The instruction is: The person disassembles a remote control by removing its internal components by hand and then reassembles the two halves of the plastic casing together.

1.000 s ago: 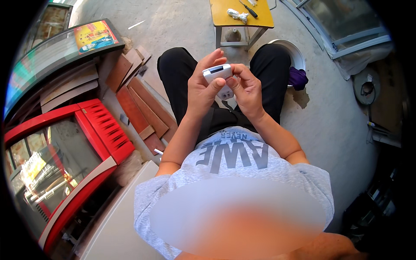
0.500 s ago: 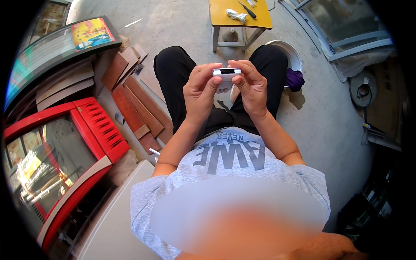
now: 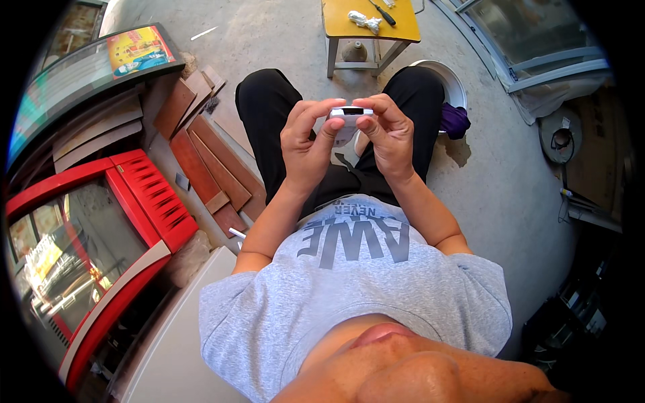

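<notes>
You have the small white handheld device (image 3: 347,125) up between your two hands, above the gap between your black-trousered knees (image 3: 265,91), and it sits midway, so neither hand is clearly nearer. From your left hand (image 3: 304,138) it lies just to the right, touching the fingertips; from your right hand (image 3: 390,134) it lies just to the left, touching there too. Each of your hands is pinching one side of it, thumb on the face toward you and a finger at the far edge, the other fingers curled or partly hidden behind. Its end with the dark window (image 3: 353,111) is turned up toward your eyes, so its long axis looks strongly foreshortened, running down and away from that end between your palms; you cannot tell the exact tilt from this view. Beyond your knees, well apart from the device, stands the yellow bench (image 3: 403,27), bearing a crumpled white bundle (image 3: 364,22) and a dark-handled tool (image 3: 386,16). To your right, a pale basin (image 3: 459,91) has a purple cloth (image 3: 454,121) at its rim.
</notes>
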Available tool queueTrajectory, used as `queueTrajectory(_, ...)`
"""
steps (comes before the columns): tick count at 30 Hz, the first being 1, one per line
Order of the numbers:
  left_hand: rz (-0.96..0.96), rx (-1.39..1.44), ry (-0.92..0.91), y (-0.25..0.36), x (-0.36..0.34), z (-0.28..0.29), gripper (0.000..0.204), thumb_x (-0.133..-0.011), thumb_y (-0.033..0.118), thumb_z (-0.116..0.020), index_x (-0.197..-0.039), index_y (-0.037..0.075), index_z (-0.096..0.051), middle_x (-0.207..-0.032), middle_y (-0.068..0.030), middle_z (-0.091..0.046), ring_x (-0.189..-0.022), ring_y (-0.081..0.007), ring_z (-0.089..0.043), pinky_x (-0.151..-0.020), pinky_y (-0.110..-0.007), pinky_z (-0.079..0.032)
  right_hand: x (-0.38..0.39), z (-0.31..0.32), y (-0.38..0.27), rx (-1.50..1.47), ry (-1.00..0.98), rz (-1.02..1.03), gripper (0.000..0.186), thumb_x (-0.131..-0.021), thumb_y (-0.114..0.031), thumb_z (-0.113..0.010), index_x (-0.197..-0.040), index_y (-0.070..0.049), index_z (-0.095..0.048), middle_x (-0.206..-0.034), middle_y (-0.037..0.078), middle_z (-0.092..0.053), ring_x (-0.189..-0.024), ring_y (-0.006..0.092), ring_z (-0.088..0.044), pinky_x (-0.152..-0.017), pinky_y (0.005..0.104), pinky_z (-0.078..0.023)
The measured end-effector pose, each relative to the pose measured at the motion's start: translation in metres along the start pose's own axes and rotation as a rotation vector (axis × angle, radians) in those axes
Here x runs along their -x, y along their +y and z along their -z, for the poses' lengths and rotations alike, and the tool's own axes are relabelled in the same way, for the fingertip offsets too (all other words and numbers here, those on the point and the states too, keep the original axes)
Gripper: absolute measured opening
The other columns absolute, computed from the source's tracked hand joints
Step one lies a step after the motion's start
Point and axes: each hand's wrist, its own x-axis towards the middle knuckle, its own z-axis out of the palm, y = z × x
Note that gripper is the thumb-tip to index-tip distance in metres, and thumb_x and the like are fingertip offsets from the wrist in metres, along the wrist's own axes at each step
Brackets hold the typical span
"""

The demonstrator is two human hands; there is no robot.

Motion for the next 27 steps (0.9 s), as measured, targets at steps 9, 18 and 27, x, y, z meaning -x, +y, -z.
queueTrajectory(9, -0.029, -0.071, 0.013, 0.004, 0.000, 0.000, 0.019, -0.089, 0.016, -0.076, -0.105, 0.006, -0.076, -0.089, -0.0070, -0.068, -0.083, -0.0157, -0.063, -0.089, -0.032, -0.049, 0.004, -0.002, 0.004, -0.010, 0.008, 0.010, 0.023, -0.091, -0.012, -0.076, -0.110, -0.002, -0.070, -0.103, 0.002, -0.064, -0.097, 0.0087, -0.056, -0.088, 0.0232, -0.043)
queueTrajectory(18, 0.029, -0.028, 0.034, -0.001, 0.002, -0.002, 0.019, -0.086, 0.014, -0.078, -0.105, 0.008, -0.077, -0.088, -0.0038, -0.071, -0.080, -0.0158, -0.063, -0.099, -0.037, -0.045, 0.002, 0.001, 0.008, -0.023, -0.012, 0.018, 0.025, -0.092, -0.013, -0.074, -0.114, -0.003, -0.067, -0.106, 0.002, -0.063, -0.098, 0.0093, -0.057, -0.088, 0.0242, -0.045)
queueTrajectory(27, -0.150, -0.270, -0.156, 0.005, -0.004, 0.008, 0.035, -0.079, 0.016, -0.083, -0.111, 0.006, -0.074, -0.109, -0.0077, -0.071, -0.104, -0.0171, -0.064, -0.104, -0.037, -0.045, -0.015, 0.015, -0.006, 0.035, -0.242, 0.144, 0.029, -0.091, -0.011, -0.074, -0.117, -0.001, -0.065, -0.112, 0.006, -0.065, -0.105, 0.0116, -0.061, -0.092, 0.0247, -0.048)
